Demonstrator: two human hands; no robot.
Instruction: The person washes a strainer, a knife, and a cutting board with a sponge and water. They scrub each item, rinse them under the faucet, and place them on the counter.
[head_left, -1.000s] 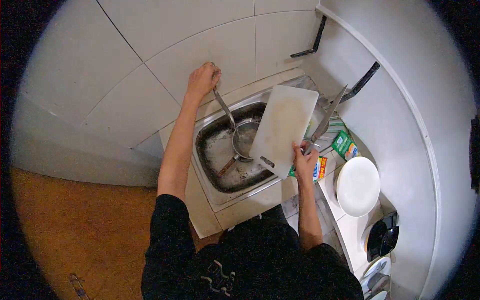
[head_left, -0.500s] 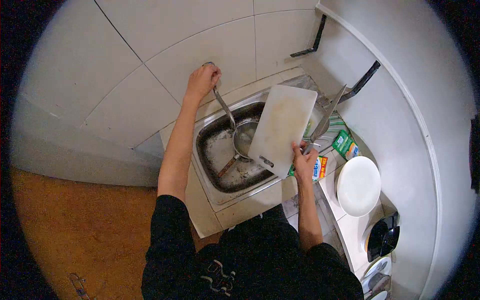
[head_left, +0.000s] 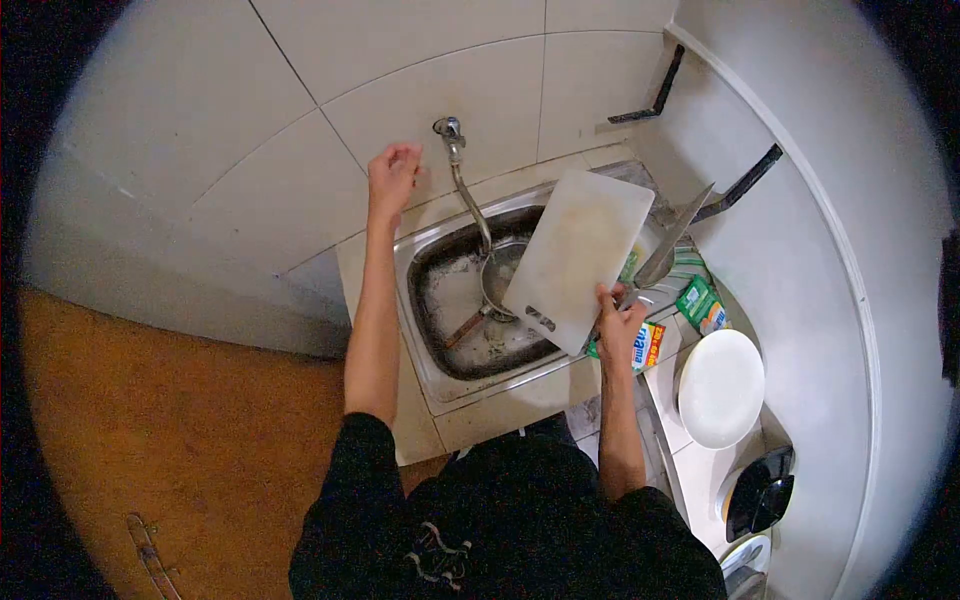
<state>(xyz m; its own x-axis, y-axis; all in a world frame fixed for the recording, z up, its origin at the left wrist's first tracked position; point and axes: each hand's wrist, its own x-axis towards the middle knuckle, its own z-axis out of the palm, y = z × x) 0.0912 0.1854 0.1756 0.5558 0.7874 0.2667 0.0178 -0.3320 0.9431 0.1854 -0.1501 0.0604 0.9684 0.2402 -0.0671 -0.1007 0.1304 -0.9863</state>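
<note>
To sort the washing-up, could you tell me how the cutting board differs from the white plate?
The cutting board is rectangular; the plate is round. The board is held tilted over the sink by the right hand; the plate lies flat on the counter. The board looks stained, the plate clean. Both are white.

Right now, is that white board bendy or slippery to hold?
Probably stiff: the cutting board is flat though the right hand grips only its corner. Likely light, since that hand also holds a knife. Over the sink, it may be wet and slippery.
</note>
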